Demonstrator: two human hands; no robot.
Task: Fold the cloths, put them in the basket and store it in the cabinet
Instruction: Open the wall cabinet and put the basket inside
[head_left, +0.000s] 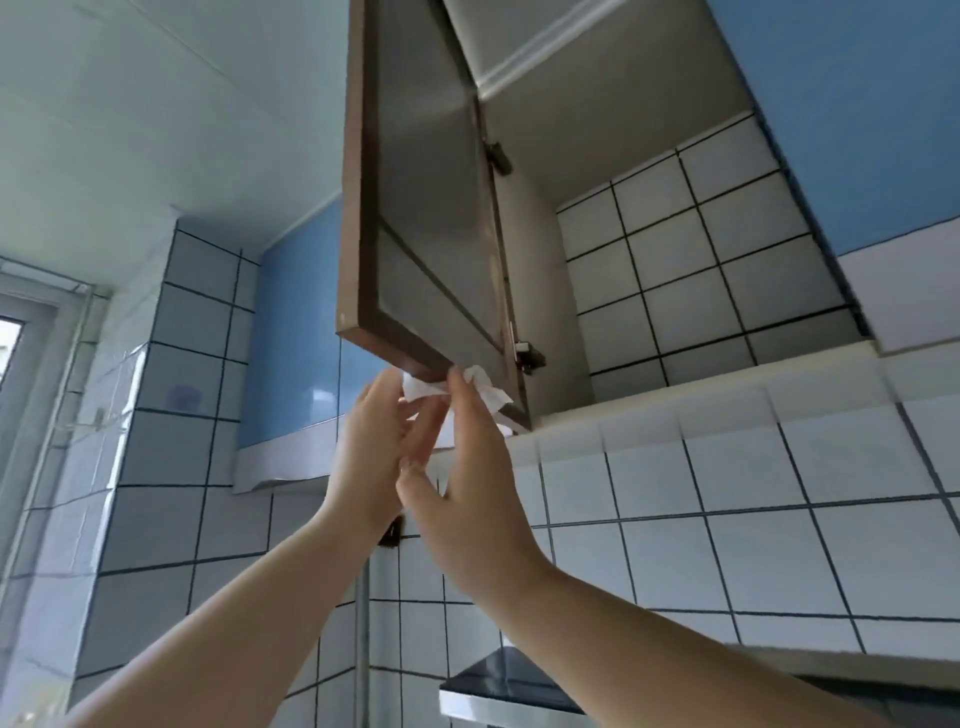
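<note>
The wall cabinet (649, 249) hangs overhead with its brown-framed door (426, 208) swung open; its tiled inside shows nothing on the visible part. Both my hands are raised under the door's bottom edge. A crumpled white piece of cloth or paper (480, 387) sits at that edge. My left hand (371, 447) and my right hand (467, 478) both pinch it with their fingertips. No basket and no other cloths are in view.
White tiled wall (779, 493) runs below the cabinet. A blue-fronted cabinet (291, 332) stands to the left, another blue door (857, 114) to the right. A range hood's top (509, 686) juts out below. A window frame (21, 353) is far left.
</note>
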